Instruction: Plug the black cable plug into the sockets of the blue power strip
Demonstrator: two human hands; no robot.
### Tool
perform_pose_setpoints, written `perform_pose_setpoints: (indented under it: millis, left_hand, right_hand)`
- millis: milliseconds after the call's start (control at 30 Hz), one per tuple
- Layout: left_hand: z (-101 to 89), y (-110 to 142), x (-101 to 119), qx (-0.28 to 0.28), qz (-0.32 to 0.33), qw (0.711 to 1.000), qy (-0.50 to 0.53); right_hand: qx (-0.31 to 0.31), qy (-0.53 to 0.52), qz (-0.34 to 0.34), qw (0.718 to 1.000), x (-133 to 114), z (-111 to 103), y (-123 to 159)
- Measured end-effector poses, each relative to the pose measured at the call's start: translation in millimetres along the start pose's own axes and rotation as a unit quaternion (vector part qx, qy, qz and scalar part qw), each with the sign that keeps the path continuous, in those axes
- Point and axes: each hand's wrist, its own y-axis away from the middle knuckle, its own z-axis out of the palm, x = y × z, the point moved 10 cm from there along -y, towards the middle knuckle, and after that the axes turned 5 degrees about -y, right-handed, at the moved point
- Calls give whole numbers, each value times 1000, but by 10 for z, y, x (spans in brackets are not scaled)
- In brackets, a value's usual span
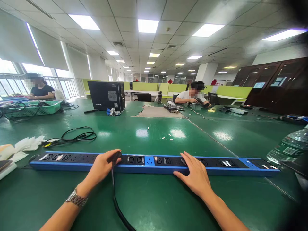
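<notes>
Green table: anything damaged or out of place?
Yes: the green surface has a ragged-edged beige patch right of the computer, as if torn away. White scraps lie loose between it and the power strip, which shows no clear damage.

Glossy tabletop (156, 200), smooth power strip (149, 161), metal watchband (77, 198)

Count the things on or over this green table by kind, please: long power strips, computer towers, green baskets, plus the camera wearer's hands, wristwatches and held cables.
Power strip: 1
Computer tower: 1
Green basket: 1
Hands: 2 (left hand, right hand)
Wristwatch: 1
Held black cable: 1
Total: 7
</notes>
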Motion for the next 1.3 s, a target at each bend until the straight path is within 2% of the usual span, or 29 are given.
perform_pose_setpoints:
  millis: [200,333,400,467,533,600,733,833,900,967,1067,1133,1200,1300]
  left_hand:
    - [216,-92,94,-61,28,998,4]
    - [238,-49,20,-53,49,997,-33]
    - [218,-7,-17,-43,53,996,-57]
    - [192,27,-52,-35,44,995,-89]
    - [180,49,-75,-33,32,992,-121]
    - [184,64,-76,-32,31,988,-147]
    - [217,83,-62,-21,50,984,-171]
    - [232,89,-63,-11,65,981,-181]
    - [233,86,-93,-8,60,981,-186]
    - [236,80,-125,-11,51,982,-182]
    - [245,74,-149,-22,43,984,-170]
    - [254,73,-158,-30,35,985,-166]
    - [258,74,-163,-36,25,985,-164]
    - [252,80,-149,-33,21,986,-163]
  right_hand:
    - [-4,2,0,1000,2,3,-1]
    - [-2,-12,7,1000,-6,-27,-8]
    - [14,-32,5,999,-121,-87,-20]
    - [27,-66,-19,997,-391,-141,-49]
    - [17,-111,-66,991,-813,-141,-98]
    - [-11,-155,-109,982,-1301,-70,-171]
    - [-46,-193,-152,968,-2170,169,-379]
    - [-89,-190,-175,962,-2632,397,-531]
    - [-85,-208,-186,956,-2772,399,-626]
    - [-32,-250,-174,952,-2701,220,-719]
    - [41,-298,-125,945,-2253,-92,-756]
    - [26,-301,-84,950,-1875,-130,-707]
    - [-18,-286,-38,957,-1530,-35,-618]
    - [-59,-276,-6,959,-1270,137,-483]
